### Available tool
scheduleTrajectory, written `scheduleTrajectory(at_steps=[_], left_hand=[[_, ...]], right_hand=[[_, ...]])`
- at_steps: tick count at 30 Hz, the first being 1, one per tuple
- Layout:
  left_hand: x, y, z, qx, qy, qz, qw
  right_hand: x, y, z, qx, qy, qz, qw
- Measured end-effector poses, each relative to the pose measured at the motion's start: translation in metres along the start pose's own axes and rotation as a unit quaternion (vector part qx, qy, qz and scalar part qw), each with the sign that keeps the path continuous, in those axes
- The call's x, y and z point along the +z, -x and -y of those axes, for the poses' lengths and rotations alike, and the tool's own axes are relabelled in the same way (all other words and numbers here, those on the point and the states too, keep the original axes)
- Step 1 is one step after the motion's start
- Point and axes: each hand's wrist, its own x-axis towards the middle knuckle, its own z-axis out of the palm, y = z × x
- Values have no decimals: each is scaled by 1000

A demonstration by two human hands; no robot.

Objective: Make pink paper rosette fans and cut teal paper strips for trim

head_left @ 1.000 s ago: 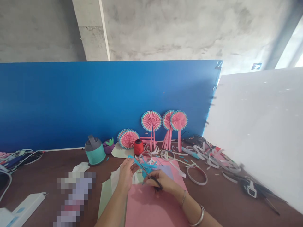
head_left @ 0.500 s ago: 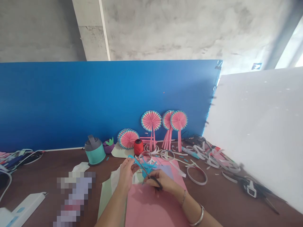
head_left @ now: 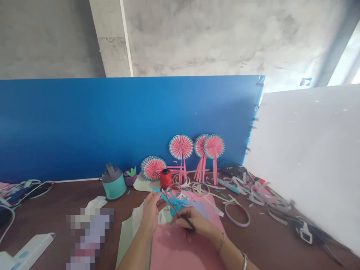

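Between the fingertips of my left hand [head_left: 152, 208] is a narrow blue paper strip [head_left: 156, 191]. My right hand [head_left: 194, 221] is closed around the dark handles of a pair of scissors [head_left: 188, 222], whose blades point up and left toward that strip. Cut blue paper scraps [head_left: 180, 203] lie in a heap just beyond the blades. Under both hands are pink paper sheets [head_left: 180, 247], with pale green sheets [head_left: 128, 236] to their left. How far the blades are apart is hard to make out.
Pink pleated paper rosettes [head_left: 181, 147] lean on the blue partition [head_left: 112, 123]. A red thread spool [head_left: 165, 179], a teal-and-grey container [head_left: 114, 183] and rolls of white tape [head_left: 237, 214] stand around the paper. Paper strips and cables clutter the right; a power strip [head_left: 33, 249] lies left.
The camera has tilted slightly, so the whole scene sits a little lower. Both hands keep their grips, with the scissors still beside the blue strip.
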Motion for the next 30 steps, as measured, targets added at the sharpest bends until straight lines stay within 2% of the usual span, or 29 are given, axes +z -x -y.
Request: scheduleTrajectory(at_steps=[11, 30], left_hand=[[1, 2, -3, 1, -4, 0, 1000], [0, 3, -2, 2, -3, 12, 1000]], right_hand=[[0, -3, -8, 19, 9, -7, 1000], [0, 2, 1, -2, 34, -1, 999]])
